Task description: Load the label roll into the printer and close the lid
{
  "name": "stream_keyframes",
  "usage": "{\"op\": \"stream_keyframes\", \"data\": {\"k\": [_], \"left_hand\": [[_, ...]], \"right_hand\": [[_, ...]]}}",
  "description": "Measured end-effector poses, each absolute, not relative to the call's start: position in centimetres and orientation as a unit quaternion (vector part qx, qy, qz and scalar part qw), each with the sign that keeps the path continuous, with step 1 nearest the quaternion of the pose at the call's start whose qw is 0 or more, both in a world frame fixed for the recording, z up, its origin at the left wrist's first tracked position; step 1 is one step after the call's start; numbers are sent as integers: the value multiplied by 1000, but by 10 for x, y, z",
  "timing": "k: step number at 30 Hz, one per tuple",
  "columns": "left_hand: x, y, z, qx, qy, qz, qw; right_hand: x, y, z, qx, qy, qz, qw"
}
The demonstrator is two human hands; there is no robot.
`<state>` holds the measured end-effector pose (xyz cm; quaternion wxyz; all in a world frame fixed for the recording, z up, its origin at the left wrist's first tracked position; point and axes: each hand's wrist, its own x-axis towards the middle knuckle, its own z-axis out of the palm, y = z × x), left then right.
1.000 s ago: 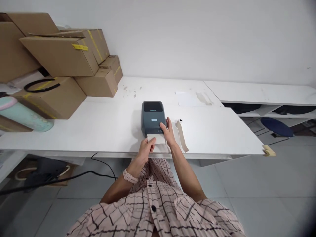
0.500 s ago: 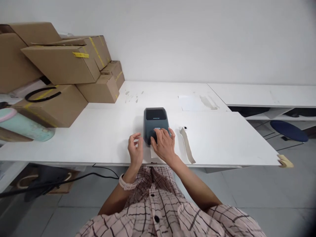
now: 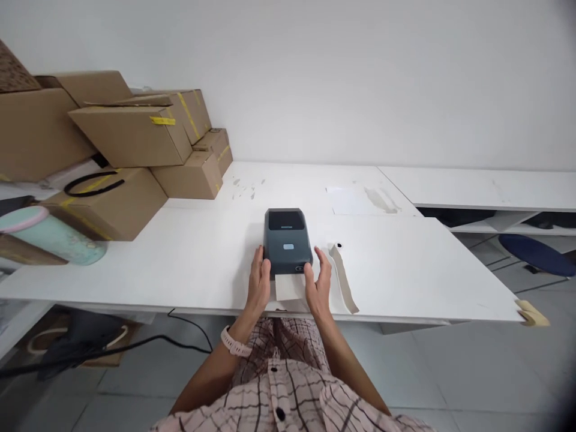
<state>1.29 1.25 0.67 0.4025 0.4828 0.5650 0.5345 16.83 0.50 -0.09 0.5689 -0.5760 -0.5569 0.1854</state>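
Note:
A dark blue-grey label printer [image 3: 288, 237] stands on the white table in front of me, with a strip of pale paper [image 3: 289, 288] sticking out at its front. My left hand [image 3: 258, 285] is closed on the printer's left side, thumb by the front corner and fingers along the flank. At the front right corner is the thumb of my right hand [image 3: 318, 285]; its other fingers are spread, a little away from the printer's right side. A small roll of paper [image 3: 339, 246] with a loose curling strip [image 3: 344, 282] lies just right of that hand.
Cardboard boxes [image 3: 139, 135] are stacked at the left, with a black band [image 3: 92, 185] on one. A mint-green bottle [image 3: 56, 237] lies near them. Toward the back lies a white sheet [image 3: 348, 200]. A blue stool [image 3: 535, 252] stands beyond the right table edge [image 3: 477, 264].
My right hand has moved off the printer's top to its right front corner. My left hand has come against its left side. The whole view has shifted slightly as my head moved.

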Motion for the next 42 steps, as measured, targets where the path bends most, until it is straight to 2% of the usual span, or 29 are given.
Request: {"op": "stream_keyframes", "data": {"k": [4, 10, 15, 19, 22, 26, 28, 31, 33, 37, 39, 42], "left_hand": [[14, 14, 3, 500, 558, 538, 385], [23, 14, 0, 452, 531, 579, 424], [22, 16, 0, 432, 522, 606, 418], [14, 32, 19, 444, 492, 641, 388], [4, 62, 47, 463, 443, 671, 372], [-8, 105, 65, 484, 423, 639, 423], [-11, 117, 54, 469, 488, 610, 413], [-14, 119, 26, 456, 617, 489, 415], [-15, 117, 11, 460, 648, 430, 429], [-17, 121, 4, 485, 658, 391, 423], [-17, 127, 9, 509, 672, 366, 396], [-16, 135, 16, 547, 690, 316, 354]], "right_hand": [[180, 5, -5, -552, -546, 291, 559], [176, 8, -5, -519, -474, 371, 607], [167, 11, -6, -474, -389, 401, 681], [174, 21, 17, -443, -422, 388, 689], [181, 47, 49, -449, -502, 350, 651], [178, 109, 89, -466, -602, 266, 591], [173, 145, 102, -481, -627, 216, 573], [166, 187, 116, -508, -650, 166, 540], [163, 201, 124, -528, -662, 129, 516], [161, 190, 129, -501, -727, 1, 469], [161, 178, 122, -459, -798, -10, 392], [162, 171, 100, -434, -874, 75, 204]]}}
